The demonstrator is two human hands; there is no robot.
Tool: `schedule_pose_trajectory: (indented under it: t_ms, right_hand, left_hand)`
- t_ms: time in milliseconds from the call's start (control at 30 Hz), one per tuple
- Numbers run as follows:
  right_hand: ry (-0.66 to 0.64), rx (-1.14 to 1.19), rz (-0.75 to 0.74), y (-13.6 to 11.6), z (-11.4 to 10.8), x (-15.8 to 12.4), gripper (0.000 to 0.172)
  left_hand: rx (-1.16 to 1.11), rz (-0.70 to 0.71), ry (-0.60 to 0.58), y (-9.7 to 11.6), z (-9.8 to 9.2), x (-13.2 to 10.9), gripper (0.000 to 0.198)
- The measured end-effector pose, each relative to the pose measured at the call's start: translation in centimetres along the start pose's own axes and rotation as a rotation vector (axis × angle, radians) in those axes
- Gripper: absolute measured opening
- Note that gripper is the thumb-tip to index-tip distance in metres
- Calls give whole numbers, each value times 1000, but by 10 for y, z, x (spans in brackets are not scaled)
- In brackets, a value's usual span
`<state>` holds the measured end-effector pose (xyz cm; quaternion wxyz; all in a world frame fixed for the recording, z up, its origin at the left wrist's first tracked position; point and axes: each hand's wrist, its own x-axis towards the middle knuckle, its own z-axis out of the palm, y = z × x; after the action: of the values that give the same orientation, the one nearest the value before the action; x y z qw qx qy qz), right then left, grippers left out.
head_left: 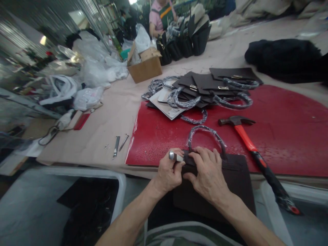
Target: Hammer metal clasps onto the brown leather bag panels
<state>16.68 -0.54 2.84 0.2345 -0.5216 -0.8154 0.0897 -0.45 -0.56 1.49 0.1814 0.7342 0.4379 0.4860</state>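
Observation:
A short metal tool with a rounded silver head (pixel 174 155), which looks like a punch, is held in my closed left hand (pixel 168 172). Its tip points at the top edge of a dark brown bag panel (pixel 237 181). My right hand (pixel 208 172) grips this edge, with fingers over the top and the thumb below. A curved handle (pixel 205 129) wrapped in clear plastic rises from the panel just beyond my fingers. The panel hangs over the table's front edge towards my lap. My hands hide the spot where the tool meets it.
Right of my hands, a claw hammer (pixel 247 136) lies on the red mat (pixel 282 136), its grip overhanging the front edge. Stacked brown panels (pixel 205 83) with wrapped handles lie beyond. Two small tools (pixel 116 147) rest left. White bins (pixel 123 191) stand below. Across the table is another person (pixel 156 20).

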Motion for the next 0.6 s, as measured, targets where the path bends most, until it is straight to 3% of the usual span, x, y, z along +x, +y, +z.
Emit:
schedule_pose_trajectory:
  t_ms: [100, 300, 467, 600]
  right_hand:
    - [31, -26, 5, 3, -1, -10, 50]
    - [80, -69, -12, 15, -8, -18, 18]
    - [87, -70, -26, 20, -14, -10, 14]
    - [193, -64, -28, 36, -29, -5, 23]
  left_hand:
    - [11, 14, 1, 1, 0, 2, 16]
    - [-43, -17, -99, 3, -2, 10, 19]
    - [-93, -76, -102, 1, -3, 10, 18]
    - [-119, -100, -93, -3, -2, 8, 18]
